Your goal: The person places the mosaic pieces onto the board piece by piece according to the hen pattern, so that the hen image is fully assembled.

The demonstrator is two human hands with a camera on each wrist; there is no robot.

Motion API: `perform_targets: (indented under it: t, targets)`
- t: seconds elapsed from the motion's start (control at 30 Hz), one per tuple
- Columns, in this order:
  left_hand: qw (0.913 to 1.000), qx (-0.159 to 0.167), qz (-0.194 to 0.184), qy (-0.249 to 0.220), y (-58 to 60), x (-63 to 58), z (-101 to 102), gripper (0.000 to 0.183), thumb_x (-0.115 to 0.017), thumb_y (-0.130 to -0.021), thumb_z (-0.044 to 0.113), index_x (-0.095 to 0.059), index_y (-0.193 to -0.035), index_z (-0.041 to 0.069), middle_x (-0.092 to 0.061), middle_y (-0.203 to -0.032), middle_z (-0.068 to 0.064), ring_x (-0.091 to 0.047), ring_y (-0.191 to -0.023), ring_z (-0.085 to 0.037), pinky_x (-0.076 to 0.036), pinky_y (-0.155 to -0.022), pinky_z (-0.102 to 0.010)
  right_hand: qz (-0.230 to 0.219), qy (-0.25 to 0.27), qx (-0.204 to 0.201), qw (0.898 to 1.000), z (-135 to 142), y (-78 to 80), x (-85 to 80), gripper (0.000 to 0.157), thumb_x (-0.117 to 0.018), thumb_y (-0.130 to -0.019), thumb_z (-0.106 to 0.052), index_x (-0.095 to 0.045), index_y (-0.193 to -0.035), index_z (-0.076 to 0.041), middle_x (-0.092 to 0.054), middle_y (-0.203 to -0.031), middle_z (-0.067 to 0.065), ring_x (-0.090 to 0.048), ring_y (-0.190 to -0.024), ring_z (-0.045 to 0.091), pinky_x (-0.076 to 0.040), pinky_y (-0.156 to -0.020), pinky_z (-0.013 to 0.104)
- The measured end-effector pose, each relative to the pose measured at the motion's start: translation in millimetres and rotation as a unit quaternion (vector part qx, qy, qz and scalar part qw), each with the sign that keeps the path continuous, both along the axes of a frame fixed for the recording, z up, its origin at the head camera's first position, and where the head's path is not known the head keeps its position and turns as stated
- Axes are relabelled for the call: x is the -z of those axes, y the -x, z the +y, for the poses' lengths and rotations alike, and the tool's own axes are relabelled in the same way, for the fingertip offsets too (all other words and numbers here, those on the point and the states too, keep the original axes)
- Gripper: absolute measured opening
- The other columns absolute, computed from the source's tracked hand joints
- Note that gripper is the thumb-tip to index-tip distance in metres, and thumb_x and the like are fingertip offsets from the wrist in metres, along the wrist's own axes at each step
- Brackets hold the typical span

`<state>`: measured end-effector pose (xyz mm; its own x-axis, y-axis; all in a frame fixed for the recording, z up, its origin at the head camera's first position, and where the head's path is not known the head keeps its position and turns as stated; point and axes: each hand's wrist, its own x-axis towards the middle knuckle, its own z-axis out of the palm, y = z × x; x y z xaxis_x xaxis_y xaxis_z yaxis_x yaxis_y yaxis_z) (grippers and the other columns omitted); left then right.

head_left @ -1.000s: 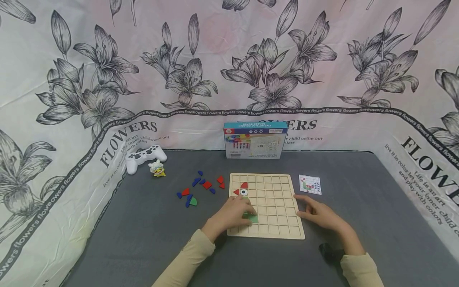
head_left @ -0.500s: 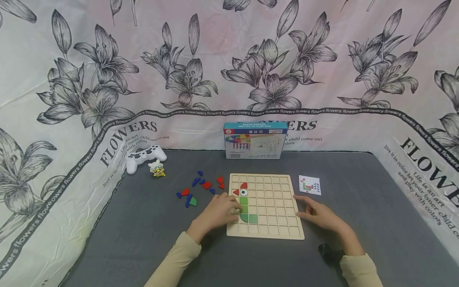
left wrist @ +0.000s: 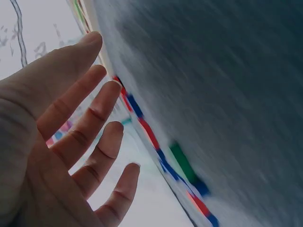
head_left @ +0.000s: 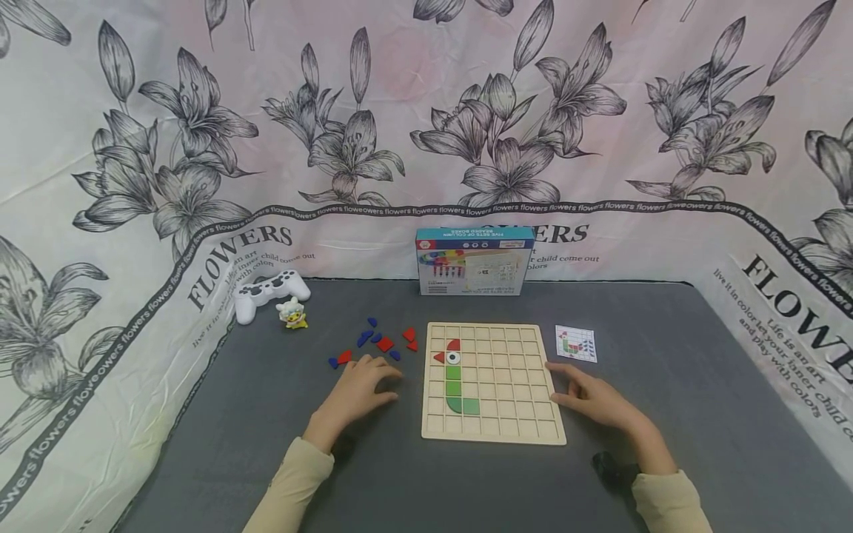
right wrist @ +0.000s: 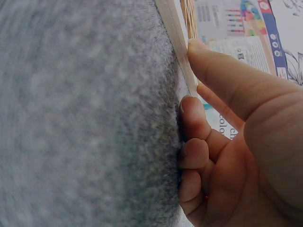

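Head view, table (head_left: 506,488): gray; the board (head_left: 513,385) lies flat near its middle, well in from the left and right edges.
Board pattern: a red quarter (head_left: 454,345) tops a column by the board's left edge. Below it come an eye piece (head_left: 453,357), two green squares (head_left: 453,381) and a green quarter (head_left: 455,405). A red triangle (head_left: 439,357) sits left of the eye piece; one more green square (head_left: 470,406) sits right of the green quarter.
Left hand (head_left: 355,390): between the board and the table's left edge; fingers and thumb wide apart, holding nothing.
Right hand (head_left: 595,398): thumb and index finger parted, touching the board's right edge; other fingers loosely bent.
Loose pieces (head_left: 384,344): red and blue, beyond the left hand; contact cannot be told from where I stand. Left wrist view adds a green piece (left wrist: 182,161) beside a blue one.
Card (head_left: 576,344): flat, just beside the board's far right corner.
Box (head_left: 475,263): upright, table's far edge.
Controller (head_left: 271,294): table's far left corner, toy (head_left: 292,313) beside it.
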<state>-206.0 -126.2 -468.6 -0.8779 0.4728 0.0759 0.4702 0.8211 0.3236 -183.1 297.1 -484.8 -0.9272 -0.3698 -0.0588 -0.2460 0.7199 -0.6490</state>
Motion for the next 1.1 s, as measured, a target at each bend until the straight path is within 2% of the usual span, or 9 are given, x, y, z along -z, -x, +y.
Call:
perform_targets:
  t: [0.3, 0.5, 0.7, 1.1]
  targets:
    - [0.9983, -0.057, 0.014, 0.004, -0.1, 2.7, -31, 0.031, -0.077, -0.075, 0.029, -0.070, -0.104, 0.021, -0.061, -0.097, 0.003, -0.050, -0.091, -0.020, -0.038, -0.081, -0.048, 0.000, -0.003, 0.001, 1.000, -1, 0.2, 0.7, 0.057, -0.063, -0.087, -0.032, -0.042, -0.137, -0.012, -0.047, -0.067, -0.003, -0.037, -0.052, 0.004, -0.034, -0.049, 0.022]
    - [0.9967, -0.077, 0.024, 0.009, 1.2, 4.2, -39, 0.030, -0.077, -0.075, 0.029, -0.070, -0.103, 0.021, -0.059, -0.094, 0.003, -0.047, -0.087, -0.019, -0.038, -0.080, -0.048, -0.001, -0.006, 0.005, 1.000, 0, 0.5, 1.6, 0.058, -0.063, -0.087, -0.033, -0.042, -0.137, -0.012, -0.047, -0.068, -0.003, -0.037, -0.053, 0.004, -0.034, -0.049, 0.022]
    - [0.9944, -0.096, 0.040, 0.017, 1.2, 4.9, -41, 0.029, -0.076, -0.075, 0.027, -0.070, -0.103, 0.021, -0.060, -0.101, -0.003, -0.049, -0.090, -0.023, -0.038, -0.078, -0.048, -0.001, -0.005, 0.004, 1.000, 0, 0.3, 1.8, 0.058, -0.063, -0.087, -0.034, -0.042, -0.137, -0.013, -0.046, -0.068, -0.003, -0.037, -0.053, 0.004, -0.033, -0.049, 0.022]
    - [0.9949, -0.092, 0.036, 0.019, 3.9, 5.4, -36, 0.022, -0.076, -0.076, 0.025, -0.071, -0.097, 0.021, -0.059, -0.091, 0.000, -0.049, -0.087, -0.022, -0.039, -0.079, -0.048, -0.002, -0.006, 0.005, 1.000, 1, 0.2, 2.8, 0.059, -0.063, -0.087, -0.034, -0.042, -0.137, -0.014, -0.047, -0.069, -0.003, -0.037, -0.052, 0.004, -0.034, -0.049, 0.022]
